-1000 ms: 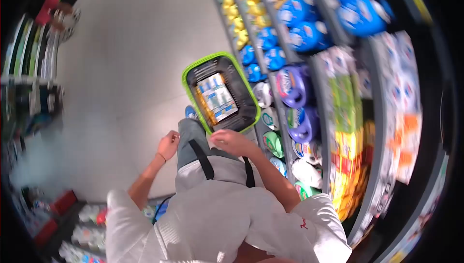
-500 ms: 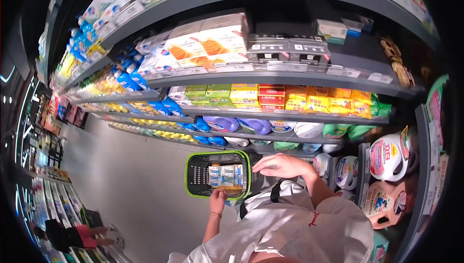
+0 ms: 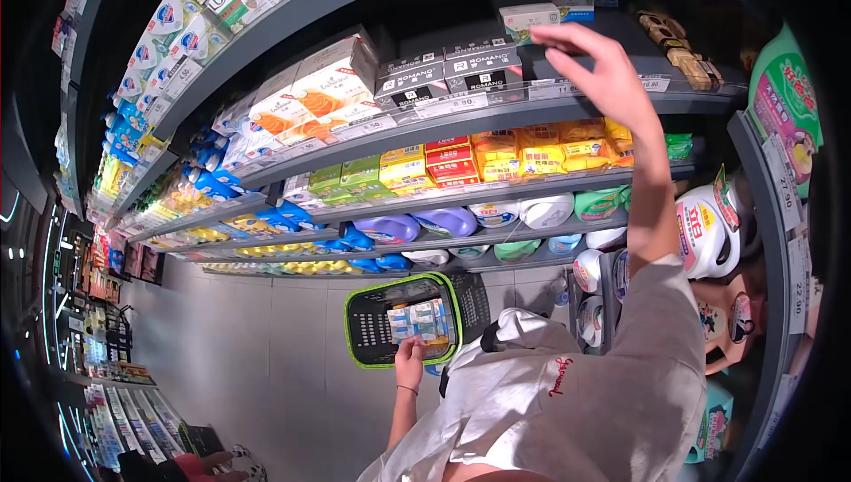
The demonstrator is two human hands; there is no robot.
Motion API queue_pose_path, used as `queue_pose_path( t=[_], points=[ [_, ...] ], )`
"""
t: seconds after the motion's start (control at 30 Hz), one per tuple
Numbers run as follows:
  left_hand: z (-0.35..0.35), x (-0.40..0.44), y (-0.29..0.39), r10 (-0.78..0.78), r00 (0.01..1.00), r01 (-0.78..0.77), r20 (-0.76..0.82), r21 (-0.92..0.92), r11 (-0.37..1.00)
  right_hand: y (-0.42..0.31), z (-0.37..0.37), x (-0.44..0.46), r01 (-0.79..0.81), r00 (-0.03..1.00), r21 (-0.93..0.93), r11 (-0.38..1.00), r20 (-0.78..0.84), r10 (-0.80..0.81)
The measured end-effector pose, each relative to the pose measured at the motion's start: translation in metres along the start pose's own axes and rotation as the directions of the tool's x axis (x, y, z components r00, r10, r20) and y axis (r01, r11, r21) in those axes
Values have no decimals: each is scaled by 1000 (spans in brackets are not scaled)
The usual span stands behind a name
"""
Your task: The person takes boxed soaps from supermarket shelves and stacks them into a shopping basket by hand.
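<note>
My left hand [image 3: 409,363] is closed at the near rim of a black shopping basket [image 3: 355,331] with green edging, gripping it. Several small boxes [image 3: 420,321], white and blue, lie inside the basket. Raised up to the shelf, my right hand [image 3: 596,67] is open with its fingers stretched out and nothing in them. Its fingertips are close to a small white-and-green box [image 3: 528,19]; I cannot tell whether they touch. Left of that hand stand black Romano boxes [image 3: 481,72], with white-and-orange boxes [image 3: 330,79] farther along.
Yellow soap packs [image 3: 541,160] and red boxes [image 3: 452,163] fill the shelf below. Detergent bottles [image 3: 443,221] line the lower shelves, and a large white jug [image 3: 707,232] stands at right. Another person [image 3: 191,466] is at the lower left, beside the opposite shelves.
My right hand has risen from beside the basket to the shelf with the small boxes. My left hand stays at the basket. The view has shifted closer to the shelves.
</note>
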State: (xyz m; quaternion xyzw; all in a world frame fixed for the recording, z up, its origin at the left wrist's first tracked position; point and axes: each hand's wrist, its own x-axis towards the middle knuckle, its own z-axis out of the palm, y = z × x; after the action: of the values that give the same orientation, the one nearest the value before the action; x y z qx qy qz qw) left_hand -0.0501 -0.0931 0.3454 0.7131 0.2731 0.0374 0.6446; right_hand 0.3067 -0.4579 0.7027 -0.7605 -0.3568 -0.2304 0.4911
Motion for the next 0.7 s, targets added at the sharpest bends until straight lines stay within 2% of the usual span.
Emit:
queue_pose_path(
  t=[0.03, 0.1, 0.13, 0.2, 0.23, 0.3, 0.37, 0.43, 0.7],
  points=[
    [0, -2, -4, 19, 1000, -19, 1, -15, 1000, 7, -5, 19, 63, 998, -188, 980, 8, -63],
    [2, -10, 1, -17, 1000, 16, -20, -31, 999, 42, -5, 52, 81, 995, -359, 930, 86, -53],
    [4, -13, 3, -54, 998, 52, -41, -44, 998, 57, 2, 63, 51, 998, -552, 833, 69, -15],
    [4, -16, -9, -54, 998, 51, -33, -91, 995, 97, 11, 91, -19, 956, -648, 761, 211, 203],
    [5, -16, -10, -50, 998, 46, -25, -133, 990, 101, 12, 96, -16, 956, -650, 760, 212, 202],
    [9, -20, -11, -51, 998, 46, -28, -146, 988, 107, 15, 103, -67, 847, -758, 649, 300, 438],
    [14, -26, -8, -58, 998, 52, -35, -159, 986, 115, 19, 102, -27, 868, -786, 618, 288, 404],
    [21, -31, -7, -130, 986, 118, -104, -108, 987, 112, 22, 100, 16, 886, -813, 582, 282, 369],
    [23, -42, -17, -191, 979, 181, -74, -130, 975, 104, 24, 89, 36, 937, -864, 503, 204, 283]
  ],
)
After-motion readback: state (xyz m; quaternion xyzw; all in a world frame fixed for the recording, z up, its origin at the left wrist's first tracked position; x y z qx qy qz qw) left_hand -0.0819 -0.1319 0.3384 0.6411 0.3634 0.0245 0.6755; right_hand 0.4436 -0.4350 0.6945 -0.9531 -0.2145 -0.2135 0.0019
